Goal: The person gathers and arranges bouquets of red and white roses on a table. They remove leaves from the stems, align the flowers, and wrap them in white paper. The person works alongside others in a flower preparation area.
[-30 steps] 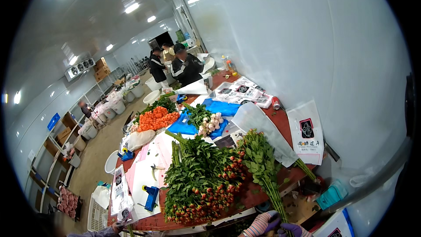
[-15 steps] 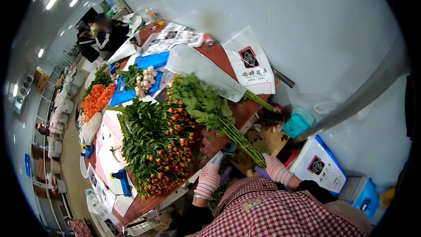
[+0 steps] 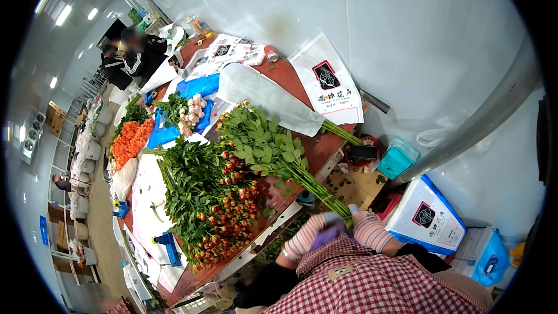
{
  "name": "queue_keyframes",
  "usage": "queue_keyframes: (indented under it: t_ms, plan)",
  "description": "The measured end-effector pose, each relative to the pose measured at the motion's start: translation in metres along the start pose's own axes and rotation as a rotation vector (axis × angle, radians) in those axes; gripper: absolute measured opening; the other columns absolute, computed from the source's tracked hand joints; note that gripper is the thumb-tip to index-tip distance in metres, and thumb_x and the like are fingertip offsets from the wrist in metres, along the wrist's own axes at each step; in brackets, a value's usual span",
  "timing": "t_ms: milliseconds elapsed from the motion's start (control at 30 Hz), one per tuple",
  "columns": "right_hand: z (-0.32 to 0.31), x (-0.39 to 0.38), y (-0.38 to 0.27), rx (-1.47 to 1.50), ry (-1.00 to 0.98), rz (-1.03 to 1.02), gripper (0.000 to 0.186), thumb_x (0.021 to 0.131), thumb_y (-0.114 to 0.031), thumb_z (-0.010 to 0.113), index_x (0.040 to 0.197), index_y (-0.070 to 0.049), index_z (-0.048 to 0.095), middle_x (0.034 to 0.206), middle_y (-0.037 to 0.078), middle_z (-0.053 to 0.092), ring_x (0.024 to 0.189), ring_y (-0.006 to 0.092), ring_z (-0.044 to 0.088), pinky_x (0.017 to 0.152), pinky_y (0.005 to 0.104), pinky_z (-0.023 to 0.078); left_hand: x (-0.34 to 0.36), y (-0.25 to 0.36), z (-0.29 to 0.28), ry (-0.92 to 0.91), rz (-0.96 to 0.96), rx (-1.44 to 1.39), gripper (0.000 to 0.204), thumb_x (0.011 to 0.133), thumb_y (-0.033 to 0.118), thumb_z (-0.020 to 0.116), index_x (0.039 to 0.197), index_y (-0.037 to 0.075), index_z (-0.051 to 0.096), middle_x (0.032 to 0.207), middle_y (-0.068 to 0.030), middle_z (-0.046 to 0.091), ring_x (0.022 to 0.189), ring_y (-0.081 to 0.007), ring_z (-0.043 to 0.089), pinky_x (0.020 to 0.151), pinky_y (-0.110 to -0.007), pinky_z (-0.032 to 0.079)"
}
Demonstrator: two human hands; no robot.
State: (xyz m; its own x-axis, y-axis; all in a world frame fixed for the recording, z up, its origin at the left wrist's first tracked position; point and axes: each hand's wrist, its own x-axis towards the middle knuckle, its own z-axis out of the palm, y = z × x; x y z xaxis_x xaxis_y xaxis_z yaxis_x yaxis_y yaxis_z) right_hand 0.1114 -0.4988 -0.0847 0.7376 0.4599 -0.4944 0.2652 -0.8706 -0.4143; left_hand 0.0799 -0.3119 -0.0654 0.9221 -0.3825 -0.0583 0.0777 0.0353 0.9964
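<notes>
A bunch of long-stemmed roses (image 3: 261,145) lies slantwise over the table's near edge. Its leafy tops point up and left, and the bare stems run down toward me. My right hand (image 3: 368,228), in a striped glove, is closed around the cut ends. Close against those ends from the left is my left hand (image 3: 311,235), gloved alike with purple at the palm. Its fingers are blurred and partly hidden, so what they hold cannot be made out. Left of the bunch rests a large pile of orange-red roses (image 3: 226,215) with dark green leaves.
Behind the bunch, a white-wrapped bouquet (image 3: 267,102) lies on the red table (image 3: 299,90). Pale pink roses (image 3: 192,113), orange flowers (image 3: 132,142) and a blue tape dispenser (image 3: 168,249) sit further left. A teal bin (image 3: 397,160) stands right. People (image 3: 136,52) work at the far end.
My left hand has moved right, from beside the table edge to the stem ends. My right hand stays at the bunch. The view has shifted slightly.
</notes>
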Motion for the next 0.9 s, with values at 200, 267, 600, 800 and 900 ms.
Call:
queue_keyframes:
  t_ms: [200,267,600,800,900]
  plan:
    - [-0.016,-0.012,-0.018,0.149,0.093,0.034,0.047,0.084,-0.034,0.058,0.112,0.0,0.041,0.084,0.026,0.063,0.081,0.0426,0.061,0.071,0.0512,0.047,0.008,-0.023,-0.066,0.934,-0.015,0.61,0.016,0.085,0.011,0.06,0.098,0.003,0.059,0.087,-0.0154,0.059,0.081,-0.0272,0.059,0.073,-0.035,0.048]
    - [-0.022,-0.022,-0.021,0.193,0.11,0.035,0.047,0.083,-0.035,0.058,0.109,0.0,0.042,0.082,0.027,0.062,0.078,0.0435,0.061,0.069,0.0517,0.047,0.023,-0.027,-0.085,0.933,0.028,1.068,0.024,0.088,0.022,0.055,0.101,0.002,0.059,0.091,-0.0163,0.061,0.086,-0.0287,0.059,0.078,-0.038,0.047]
    - [-0.003,-0.01,-0.009,0.188,-0.025,0.08,0.054,0.079,-0.042,0.06,0.107,0.001,0.045,0.078,0.027,0.061,0.079,0.0429,0.061,0.07,0.0484,0.049,0.031,-0.116,-0.094,0.646,-0.301,-0.231,0.022,0.094,0.018,0.05,0.104,0.0,0.058,0.088,0.0017,0.059,0.077,-0.0082,0.052,0.07,-0.027,0.045]
    - [0.029,0.021,0.041,0.235,0.152,-0.046,0.054,0.075,-0.032,0.068,0.111,0.002,0.048,0.082,0.026,0.061,0.08,0.0416,0.06,0.071,0.0431,0.049,-0.008,-0.001,-0.033,0.073,-0.2,0.382,0.017,0.095,0.016,0.051,0.1,0.005,0.062,0.081,0.0035,0.057,0.07,-0.0056,0.047,0.061,-0.023,0.041]
    - [0.008,0.018,0.039,0.561,0.083,-0.112,0.054,0.075,-0.026,0.072,0.112,0.005,0.049,0.077,0.016,0.063,0.059,0.0248,0.06,0.056,0.0368,0.049,-0.054,-0.068,-0.051,-0.004,-0.341,0.96,0.033,0.093,0.024,0.053,0.122,0.01,0.052,0.104,-0.0142,0.059,0.094,-0.023,0.058,0.079,-0.036,0.046]
